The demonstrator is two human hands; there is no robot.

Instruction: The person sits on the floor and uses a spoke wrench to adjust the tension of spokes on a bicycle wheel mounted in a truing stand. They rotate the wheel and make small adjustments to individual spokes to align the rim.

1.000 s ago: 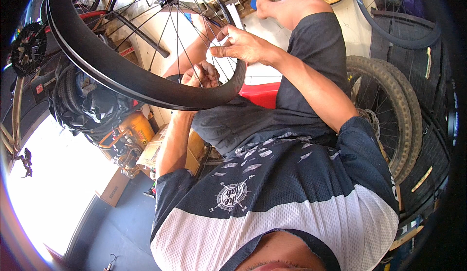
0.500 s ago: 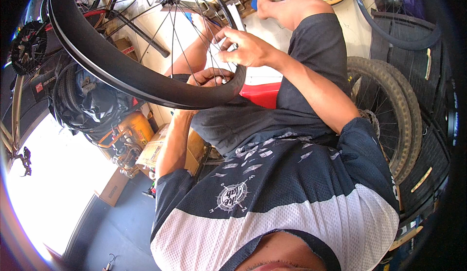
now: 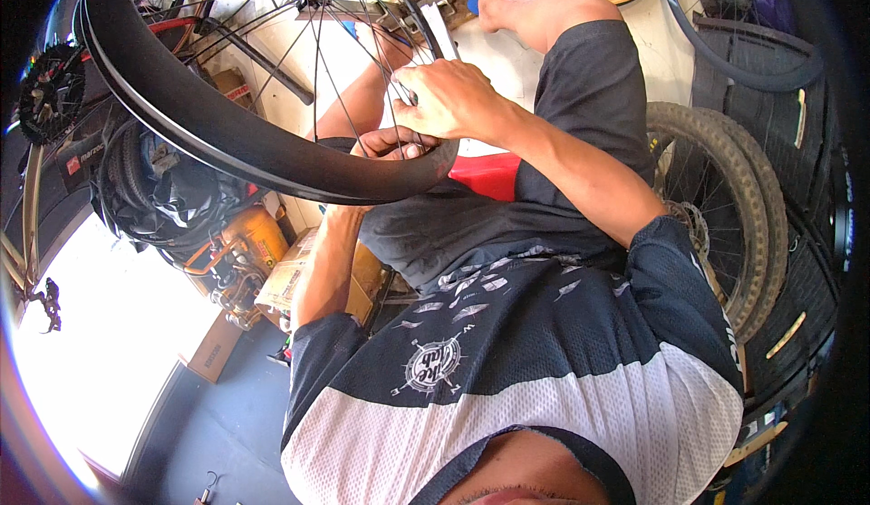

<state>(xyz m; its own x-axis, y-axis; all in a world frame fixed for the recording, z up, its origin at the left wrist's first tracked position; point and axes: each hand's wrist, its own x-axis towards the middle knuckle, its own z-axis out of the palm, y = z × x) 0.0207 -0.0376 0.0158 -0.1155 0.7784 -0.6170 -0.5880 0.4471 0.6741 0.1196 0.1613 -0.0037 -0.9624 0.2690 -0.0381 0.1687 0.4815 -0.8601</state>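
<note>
Wheel rim (image 3: 281, 162) curves from far left to near right — left hand (image 3: 385, 142) at its inner edge, right hand (image 3: 449, 97) just beyond; whether either grip holds anything, I cannot tell

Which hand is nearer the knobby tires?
Right. The right hand is left of the knobby tires, beside the deep bicycle rim; the left hand, farther left, at the rim's inner edge.

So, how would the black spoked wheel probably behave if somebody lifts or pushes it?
The black spoked wheel would likely roll or turn if pushed, because its rim is round. It may feel light for its size, with mostly open space inside. The deep, evenly curved rim suggests stiff rather than floppy.
</note>
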